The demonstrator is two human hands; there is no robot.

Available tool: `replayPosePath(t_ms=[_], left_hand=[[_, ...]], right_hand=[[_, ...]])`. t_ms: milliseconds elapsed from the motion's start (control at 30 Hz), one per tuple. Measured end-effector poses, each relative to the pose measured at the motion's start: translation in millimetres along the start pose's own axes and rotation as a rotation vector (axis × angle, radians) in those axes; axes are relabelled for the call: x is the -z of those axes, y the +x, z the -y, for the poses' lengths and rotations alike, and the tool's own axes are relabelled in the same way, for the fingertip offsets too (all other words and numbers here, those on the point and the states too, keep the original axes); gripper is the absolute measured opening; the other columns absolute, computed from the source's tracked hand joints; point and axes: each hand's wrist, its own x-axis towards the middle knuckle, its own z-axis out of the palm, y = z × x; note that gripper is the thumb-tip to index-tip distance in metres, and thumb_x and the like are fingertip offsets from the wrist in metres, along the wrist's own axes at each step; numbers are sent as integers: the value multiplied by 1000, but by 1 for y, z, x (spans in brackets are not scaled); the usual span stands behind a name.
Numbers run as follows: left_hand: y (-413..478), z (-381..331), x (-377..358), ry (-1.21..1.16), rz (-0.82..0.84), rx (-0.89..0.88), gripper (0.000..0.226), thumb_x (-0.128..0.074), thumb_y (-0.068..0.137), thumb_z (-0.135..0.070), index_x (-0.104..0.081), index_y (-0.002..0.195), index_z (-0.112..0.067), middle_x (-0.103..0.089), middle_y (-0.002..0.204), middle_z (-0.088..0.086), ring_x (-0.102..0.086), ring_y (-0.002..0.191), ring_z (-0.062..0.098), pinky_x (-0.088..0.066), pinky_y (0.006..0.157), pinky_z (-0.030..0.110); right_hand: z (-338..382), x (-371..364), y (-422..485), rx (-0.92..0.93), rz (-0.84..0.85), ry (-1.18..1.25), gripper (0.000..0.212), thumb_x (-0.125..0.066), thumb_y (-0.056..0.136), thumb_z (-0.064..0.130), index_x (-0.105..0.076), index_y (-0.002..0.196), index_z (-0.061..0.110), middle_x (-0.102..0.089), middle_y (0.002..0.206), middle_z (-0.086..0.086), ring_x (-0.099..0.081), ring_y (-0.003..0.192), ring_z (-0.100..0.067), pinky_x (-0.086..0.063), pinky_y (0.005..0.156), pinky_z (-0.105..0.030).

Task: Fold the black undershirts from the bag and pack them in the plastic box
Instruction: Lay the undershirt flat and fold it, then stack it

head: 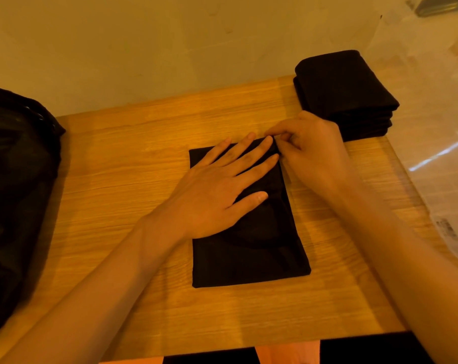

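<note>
Head view: the right grip (pixel 312 153), a bare hand with curled fingers, pinches the upper right corner of a folded black undershirt (pixel 248 258) at the middle of the frame. The left grip (pixel 217 190) lies flat on the same undershirt, fingers straight and spread, pressing its upper half onto the wooden bench (pixel 117 179). A stack of folded black undershirts (pixel 343 93) sits at the upper right, just beyond the right grip. A clear plastic box (pixel 438 179) fills the right edge; a black bag (pixel 15 193) rests at the left edge.
</note>
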Motion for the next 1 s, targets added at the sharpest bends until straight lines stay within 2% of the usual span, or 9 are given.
replayPosePath(t_ms=[167, 267, 367, 467, 533, 600, 733, 833, 1000], left_hand=[[-1, 1, 14, -198, -25, 13, 68, -20, 102, -62, -5, 161, -32, 10, 169, -9, 18, 153, 6, 7, 126, 35], [-12, 10, 25, -381, -210, 130, 66, -23, 103, -53, -15, 161, -22, -1, 169, -7, 7, 155, 4, 2, 127, 33], [-24, 15, 22, -374, -145, 314, 72, -17, 100, -59, -8, 162, -22, 3, 169, -9, 10, 152, -2, 6, 125, 25], [-29, 10, 8, -228, -43, 334, 86, 2, 92, -74, 3, 161, -22, 13, 168, -7, 19, 152, 1, 14, 122, 21], [-32, 9, 1, -171, -23, 322, 92, 13, 87, -77, 8, 160, -22, 18, 167, -6, 24, 150, 2, 17, 121, 22], [-34, 11, 0, -181, -27, 329, 84, 11, 89, -72, 10, 159, -24, 20, 166, -8, 25, 149, -1, 17, 122, 23], [-39, 14, 5, -369, -72, 322, 80, 8, 90, -63, 4, 159, -23, 14, 167, -10, 18, 150, -3, 8, 125, 28], [-43, 14, 12, -543, -249, 378, 80, 2, 93, -62, -3, 161, -20, 7, 169, -8, 11, 152, -3, 5, 126, 26], [-43, -3, 13, -317, -219, 400, 81, -4, 95, -65, 0, 162, -20, 12, 168, -7, 16, 153, 3, 11, 124, 25]], right_hand=[[8, 13, -13, 2, 58, 15, 36, -53, 100, 5, -64, 132, 18, -59, 118, 5, -54, 99, 0, -43, 80, -7], [15, 19, -14, 98, 39, -79, 36, -54, 97, -1, -65, 129, 13, -62, 121, -2, -61, 108, -14, -53, 92, -26], [24, 18, -11, 115, 29, -114, 38, -52, 100, 3, -59, 136, 12, -59, 130, -3, -58, 118, -20, -54, 98, -38], [35, 8, -17, 148, 235, -260, 54, -35, 108, 35, -28, 158, 15, -30, 163, -4, -25, 151, -20, -23, 122, -36], [32, 0, -25, 149, 407, -387, 66, -14, 105, 53, -4, 161, 18, 0, 168, -1, 5, 155, -13, 0, 125, -32], [22, -1, -29, 117, 450, -430, 71, 1, 100, 60, 8, 159, 21, 13, 167, 3, 16, 151, -8, 7, 125, -32], [14, 6, -31, 15, 424, -265, 74, 5, 98, 63, 7, 159, 21, 11, 167, 5, 14, 151, -5, 4, 125, -30], [24, 14, -35, 15, 357, -134, 70, -1, 101, 59, 7, 159, 20, 12, 167, 6, 14, 151, -1, 4, 124, -23], [58, 11, -30, 194, 354, -419, 69, -4, 104, 53, 8, 159, 15, 16, 166, -1, 20, 151, -10, 11, 122, -28]])
